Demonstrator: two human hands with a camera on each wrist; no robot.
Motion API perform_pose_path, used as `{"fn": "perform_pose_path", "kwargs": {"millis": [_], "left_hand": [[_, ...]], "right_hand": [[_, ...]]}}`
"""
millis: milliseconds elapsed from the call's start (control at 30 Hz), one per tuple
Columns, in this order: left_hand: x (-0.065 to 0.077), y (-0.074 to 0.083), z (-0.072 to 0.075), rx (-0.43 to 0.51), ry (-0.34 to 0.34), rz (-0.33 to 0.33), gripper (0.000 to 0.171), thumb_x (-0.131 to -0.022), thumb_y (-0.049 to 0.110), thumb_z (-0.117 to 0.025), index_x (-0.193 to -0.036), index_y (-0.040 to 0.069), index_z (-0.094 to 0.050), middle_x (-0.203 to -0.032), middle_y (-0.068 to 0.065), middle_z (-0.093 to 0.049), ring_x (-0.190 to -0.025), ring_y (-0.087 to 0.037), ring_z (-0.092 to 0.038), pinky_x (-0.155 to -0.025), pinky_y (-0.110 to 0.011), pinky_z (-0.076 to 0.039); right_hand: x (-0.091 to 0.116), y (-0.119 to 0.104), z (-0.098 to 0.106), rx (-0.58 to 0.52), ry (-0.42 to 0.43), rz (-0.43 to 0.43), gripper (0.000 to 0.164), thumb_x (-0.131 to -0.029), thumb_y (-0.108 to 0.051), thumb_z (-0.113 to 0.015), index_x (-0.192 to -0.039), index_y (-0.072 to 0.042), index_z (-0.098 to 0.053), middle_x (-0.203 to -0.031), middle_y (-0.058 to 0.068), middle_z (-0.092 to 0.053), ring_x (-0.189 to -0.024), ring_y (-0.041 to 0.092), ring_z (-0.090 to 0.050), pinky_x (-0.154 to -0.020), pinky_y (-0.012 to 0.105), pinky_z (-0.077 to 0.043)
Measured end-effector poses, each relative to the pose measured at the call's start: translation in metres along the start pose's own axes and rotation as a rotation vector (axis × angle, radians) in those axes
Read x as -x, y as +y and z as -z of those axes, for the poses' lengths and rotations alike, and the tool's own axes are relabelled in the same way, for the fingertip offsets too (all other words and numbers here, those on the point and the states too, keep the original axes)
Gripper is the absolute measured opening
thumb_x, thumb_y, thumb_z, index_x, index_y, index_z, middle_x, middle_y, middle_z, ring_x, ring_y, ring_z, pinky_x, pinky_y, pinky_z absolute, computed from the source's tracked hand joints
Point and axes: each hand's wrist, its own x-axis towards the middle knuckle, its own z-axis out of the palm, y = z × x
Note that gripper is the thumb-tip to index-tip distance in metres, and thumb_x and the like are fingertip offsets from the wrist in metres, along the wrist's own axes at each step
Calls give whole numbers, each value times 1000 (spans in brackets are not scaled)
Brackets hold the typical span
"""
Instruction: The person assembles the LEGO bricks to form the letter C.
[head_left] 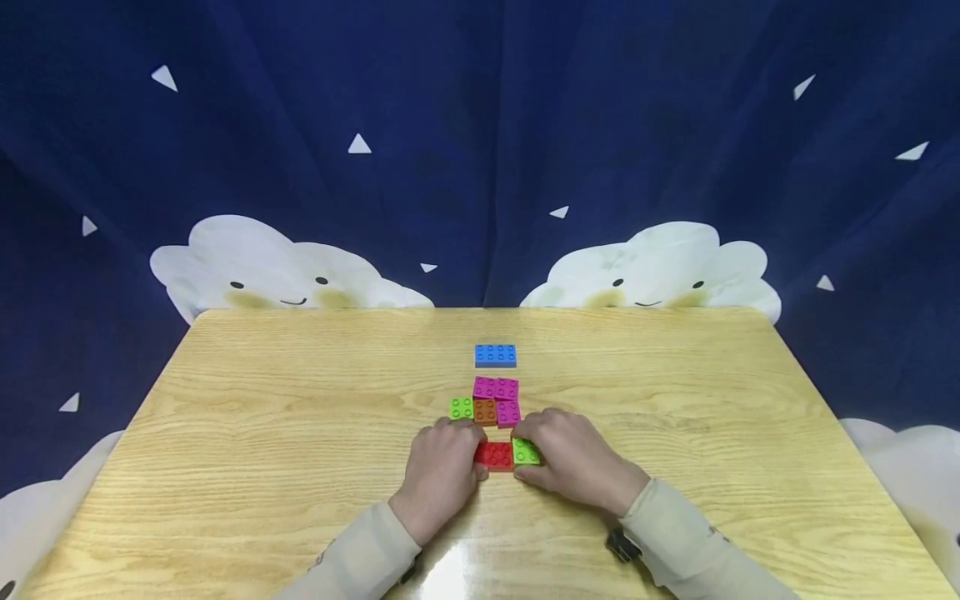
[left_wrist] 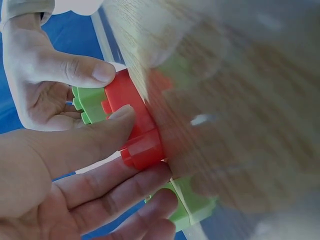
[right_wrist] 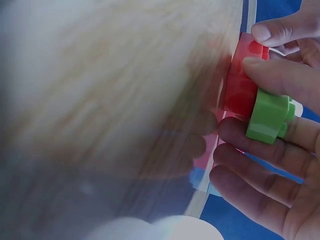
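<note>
In the head view my left hand (head_left: 442,467) pinches a red brick (head_left: 495,455) from its left end, low at the tabletop. The left wrist view shows the thumb on one side of the red brick (left_wrist: 131,107) and a seam toward its near end. From the right, my right hand (head_left: 573,458) pinches a light green brick (head_left: 527,452) against the red one's right end. In the right wrist view this green brick (right_wrist: 269,117) overlaps the studded side of the red, between thumb and fingers.
Just beyond the hands lie another light green brick (head_left: 461,407), an orange-brown brick (head_left: 484,411) and magenta bricks (head_left: 496,388), close together. Farther back sits a blue brick (head_left: 495,357). The wooden table (head_left: 300,400) ends at a dark blue curtain (head_left: 480,150).
</note>
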Motion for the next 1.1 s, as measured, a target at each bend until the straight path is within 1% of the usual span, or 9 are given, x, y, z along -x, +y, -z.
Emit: {"fn": "perform_pose_path", "kwargs": {"millis": [333, 567, 633, 900, 1000, 1100], "left_hand": [[0, 1, 0, -12, -8, 2, 28, -72, 15, -101, -84, 9, -76, -87, -3, -75, -75, -24, -66, -64, -39, -54], [0, 1, -1, 8, 15, 1, 28, -71, 11, -101, -82, 10, -76, -80, 0, -71, -70, -22, -63, -60, -37, -52], [0, 1, -1, 6, 19, -2, 27, -71, 10, -100, -81, 10, -75, -80, 0, -70, -69, -22, -63, -60, -37, -52], [0, 2, -1, -17, 15, -5, 27, -71, 10, -100, -81, 10, -75, -78, -1, -69, -70, -24, -65, -62, -39, -54], [-1, 2, -1, -22, 17, -7, 27, -71, 8, -99, -80, 10, -74, -77, -1, -69, -70, -24, -65, -61, -38, -53], [-1, 1, 0, -21, 14, -7, 27, -72, 8, -99, -80, 10, -73, -76, -1, -68, -69, -24, -65, -60, -39, -52]], "right_hand": [[0, -3, -1, -5, -6, -16, 31, -82, -21, -97, -101, -9, -77, -89, -2, -73, -80, 14, -64, -75, 37, -57], [1, -4, 0, 8, -8, -35, 31, -83, -22, -96, -102, -8, -76, -93, 0, -73, -85, 20, -69, -83, 41, -59], [1, -4, -1, 4, -12, -45, 31, -83, -22, -95, -103, -8, -75, -94, 1, -73, -86, 21, -70, -83, 42, -59], [2, -4, -2, 5, -12, -58, 37, -85, -22, -94, -111, -3, -76, -98, 3, -73, -90, 23, -70, -84, 43, -59], [2, -5, -3, -2, -25, -72, 44, -86, -26, -94, -118, -2, -76, -105, 6, -76, -95, 25, -72, -86, 44, -60], [1, -6, -4, -7, -30, -79, 49, -86, -30, -95, -122, -3, -76, -112, 8, -77, -99, 27, -73, -88, 45, -60]]}}
